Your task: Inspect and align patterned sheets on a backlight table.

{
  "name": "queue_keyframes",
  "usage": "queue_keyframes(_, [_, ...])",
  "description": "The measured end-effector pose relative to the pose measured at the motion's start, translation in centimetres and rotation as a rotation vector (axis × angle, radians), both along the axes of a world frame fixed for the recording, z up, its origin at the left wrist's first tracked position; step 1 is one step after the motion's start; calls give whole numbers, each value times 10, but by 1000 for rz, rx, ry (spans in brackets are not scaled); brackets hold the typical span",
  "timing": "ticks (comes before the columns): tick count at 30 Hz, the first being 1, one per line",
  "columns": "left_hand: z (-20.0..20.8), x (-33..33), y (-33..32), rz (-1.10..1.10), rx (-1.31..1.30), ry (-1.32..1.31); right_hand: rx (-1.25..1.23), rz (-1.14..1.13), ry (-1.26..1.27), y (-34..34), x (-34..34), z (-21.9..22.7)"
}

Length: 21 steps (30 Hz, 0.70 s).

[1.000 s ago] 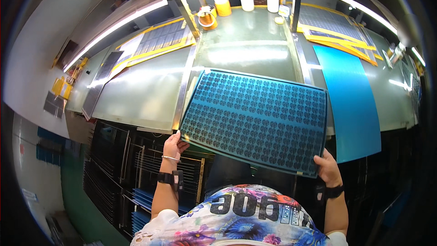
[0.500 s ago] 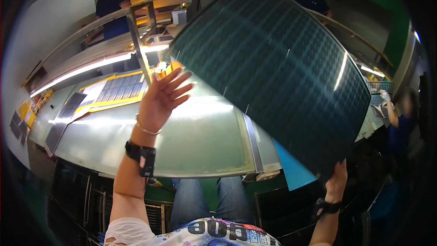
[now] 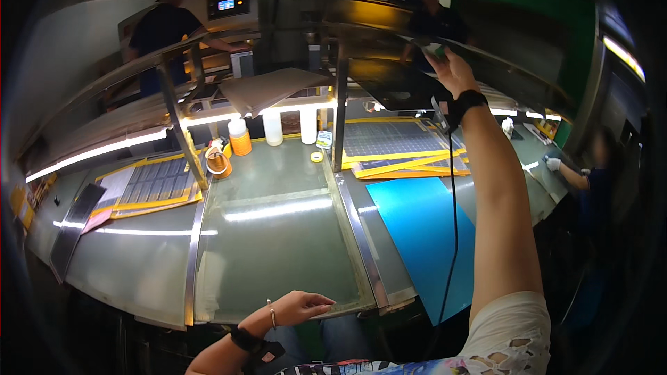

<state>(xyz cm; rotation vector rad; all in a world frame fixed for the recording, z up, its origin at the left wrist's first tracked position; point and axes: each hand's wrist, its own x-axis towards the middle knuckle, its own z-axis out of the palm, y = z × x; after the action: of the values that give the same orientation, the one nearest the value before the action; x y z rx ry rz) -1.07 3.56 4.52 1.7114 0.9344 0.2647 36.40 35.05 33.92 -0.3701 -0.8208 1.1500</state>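
The dark panel (image 3: 389, 85), no longer between your two hands, now sits above the table's (image 3: 278, 257) far side beside your raised right hand (image 3: 451, 71), its grip unclear. Your left hand (image 3: 302, 307), loosely bent, is empty, freed.

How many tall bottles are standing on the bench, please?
3: an orange bottle on the left, a white bottle in the middle, and another white bottle on the right, all towards the back of the bench. Others may be hidden.
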Motion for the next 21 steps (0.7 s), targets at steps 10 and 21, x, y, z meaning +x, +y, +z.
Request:
queue_keyframes(10, [-13, -3, -23, 144, -187, -218, -1119, -385, -2382, -211, 234, -246])
queue_keyframes(21, [-2, -21, -23, 494, -13, -179, -1064, 340, -221, -468, 110, -359])
